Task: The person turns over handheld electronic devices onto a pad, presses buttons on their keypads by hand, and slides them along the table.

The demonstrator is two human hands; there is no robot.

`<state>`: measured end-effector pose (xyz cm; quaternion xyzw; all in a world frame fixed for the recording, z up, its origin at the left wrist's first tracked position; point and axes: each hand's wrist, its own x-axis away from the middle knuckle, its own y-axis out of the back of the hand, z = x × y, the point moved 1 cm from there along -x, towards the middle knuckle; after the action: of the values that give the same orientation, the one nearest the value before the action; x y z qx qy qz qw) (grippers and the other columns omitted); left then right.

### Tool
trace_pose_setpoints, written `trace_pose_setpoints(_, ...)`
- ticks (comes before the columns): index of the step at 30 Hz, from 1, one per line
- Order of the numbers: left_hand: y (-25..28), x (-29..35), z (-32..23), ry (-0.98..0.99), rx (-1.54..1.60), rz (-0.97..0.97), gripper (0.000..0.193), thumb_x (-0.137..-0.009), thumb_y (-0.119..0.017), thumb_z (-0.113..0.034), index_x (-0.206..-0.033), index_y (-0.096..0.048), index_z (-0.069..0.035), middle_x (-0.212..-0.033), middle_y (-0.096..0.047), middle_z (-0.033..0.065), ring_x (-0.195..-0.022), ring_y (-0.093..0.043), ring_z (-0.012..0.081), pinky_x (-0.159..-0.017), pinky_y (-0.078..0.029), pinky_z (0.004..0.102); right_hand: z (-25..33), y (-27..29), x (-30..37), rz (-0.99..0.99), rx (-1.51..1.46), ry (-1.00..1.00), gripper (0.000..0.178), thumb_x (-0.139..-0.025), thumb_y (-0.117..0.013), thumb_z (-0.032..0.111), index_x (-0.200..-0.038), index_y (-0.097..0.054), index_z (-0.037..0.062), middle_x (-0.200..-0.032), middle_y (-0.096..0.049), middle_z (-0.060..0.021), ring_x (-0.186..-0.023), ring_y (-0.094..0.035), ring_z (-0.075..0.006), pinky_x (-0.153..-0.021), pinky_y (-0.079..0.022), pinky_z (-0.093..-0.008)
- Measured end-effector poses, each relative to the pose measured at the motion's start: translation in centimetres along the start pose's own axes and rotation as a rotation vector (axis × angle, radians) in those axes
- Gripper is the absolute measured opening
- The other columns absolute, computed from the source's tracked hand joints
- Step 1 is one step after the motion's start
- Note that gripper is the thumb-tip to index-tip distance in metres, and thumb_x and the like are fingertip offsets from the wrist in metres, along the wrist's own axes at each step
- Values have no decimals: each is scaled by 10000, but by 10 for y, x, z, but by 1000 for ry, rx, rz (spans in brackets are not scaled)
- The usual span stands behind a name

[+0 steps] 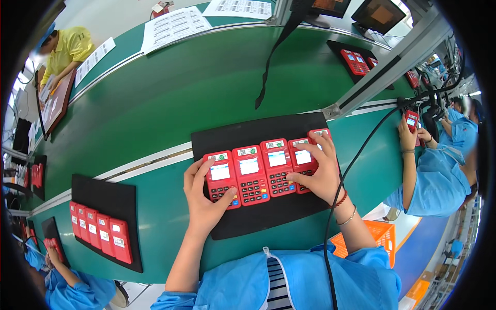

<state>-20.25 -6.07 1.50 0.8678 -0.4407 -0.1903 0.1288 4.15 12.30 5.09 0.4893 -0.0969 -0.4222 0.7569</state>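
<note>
Several red handheld payment terminals (249,173) lie side by side on a black mat (232,132), their screens lit white. My left hand (204,199) rests at the leftmost terminal (221,172), its spread fingers along the upper left edge and the thumb on the keypad. My right hand (323,170) reaches over the right end of the row with its fingers apart. Its thumb touches the keypad of the third terminal (278,157), while its fingertips lie over the two rightmost terminals and partly cover them. Neither hand lifts a terminal.
Another black mat (103,186) holds several face-down red terminals at left. A black cable (356,155) crosses near my right hand; a black strap (269,62) hangs ahead. A metal post (387,67) rises at right. Co-workers sit on both sides; an orange crate (380,235) stands below.
</note>
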Motion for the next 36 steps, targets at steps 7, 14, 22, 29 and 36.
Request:
trace_pose_setpoints(7, 4, 4, 8, -79, -94, -2, 806, -767, -859, -104, -1487, -497, -97, -1455, -431, 153, -1284, -520, 272, -1040, -507, 395, 24, -3, -7, 16, -64, 58, 716, -626, -966, 268, -1274, -681, 157, -1496, -481, -183, -1493, -289, -484, -1212, -301, -572)
trace_pose_setpoints(14, 24, 2, 1, -6, 36, 185, 932, -719, -882, -133, -1542, -447, -103, -1558, -392, 171, -1387, -457, 310, -1115, -424, 435, 55, -32, 3, 135, -166, 134, 657, -702, -935, 278, -1296, -676, 166, -1559, -417, -138, -1545, -183, -461, -1210, -295, -600)
trace_pose_setpoints(22, 24, 3, 3, -38, 36, 172, 893, -711, -876, -107, -1516, -489, -114, -1585, -382, 162, -1404, -457, 302, -1134, -409, 435, 56, -37, 3, 133, -234, 164, 592, -713, -927, 236, -1253, -697, 158, -1539, -451, -122, -1524, -246, -445, -1199, -323, -577)
trace_pose_setpoints(29, 11, 3, 6, -54, 15, 59, 750, -741, -827, -57, -1442, -568, -117, -1533, -449, 151, -1327, -507, 272, -1084, -427, 401, 54, -49, 4, -26, -168, 184, 495, -741, -908, 222, -1192, -723, 131, -1453, -544, -118, -1457, -377, -405, -1163, -362, -542)
trace_pose_setpoints(36, 24, 1, -2, -37, 92, 144, 818, -726, -855, -96, -1478, -532, -124, -1558, -407, 175, -1388, -460, 306, -1109, -417, 435, 57, -36, 0, 109, -312, 140, 519, -722, -921, 234, -1196, -727, 152, -1507, -492, -114, -1478, -338, -412, -1190, -318, -569)
